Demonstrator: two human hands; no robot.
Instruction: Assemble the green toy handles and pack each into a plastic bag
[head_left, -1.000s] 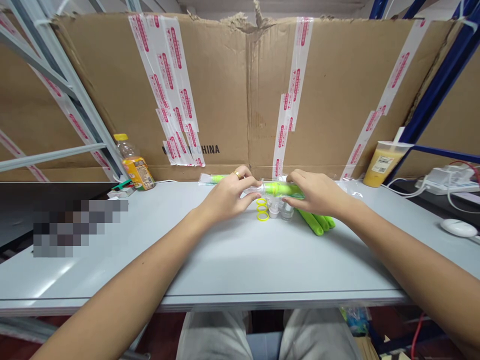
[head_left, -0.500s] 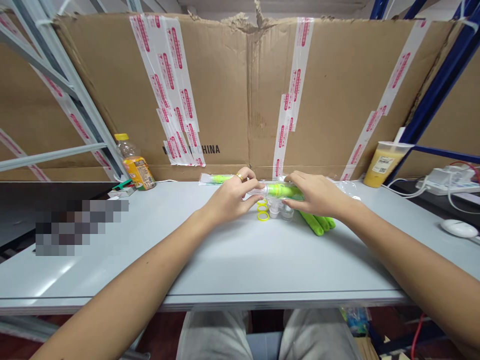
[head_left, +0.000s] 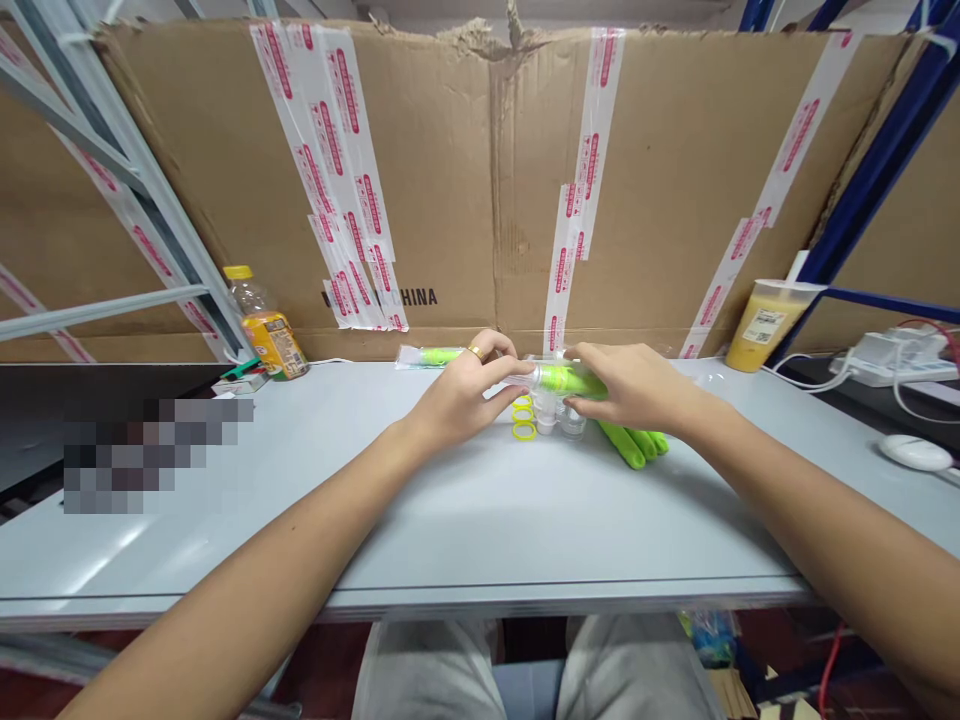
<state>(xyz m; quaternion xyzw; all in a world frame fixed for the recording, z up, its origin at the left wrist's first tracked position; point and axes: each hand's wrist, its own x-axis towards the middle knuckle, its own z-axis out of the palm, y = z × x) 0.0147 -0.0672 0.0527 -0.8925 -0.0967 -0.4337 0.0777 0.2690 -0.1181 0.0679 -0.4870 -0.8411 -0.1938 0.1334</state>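
Observation:
Both my hands hold one clear tube with a green insert, level above the grey table. My left hand, a gold ring on one finger, pinches the tube's clear left end. My right hand wraps around the green right end. Just below the tube lie yellow rings and small clear caps. Several green sticks lie under my right wrist. Another bagged green piece rests behind my left hand.
A taped cardboard wall closes the back of the table. A yellow-capped drink bottle stands at back left, an orange drink cup at back right. A power strip with cables and a white mouse lie at right.
My left fingers have shifted slightly along the tube's clear end; the tube stays between both hands. The view has tilted a little.

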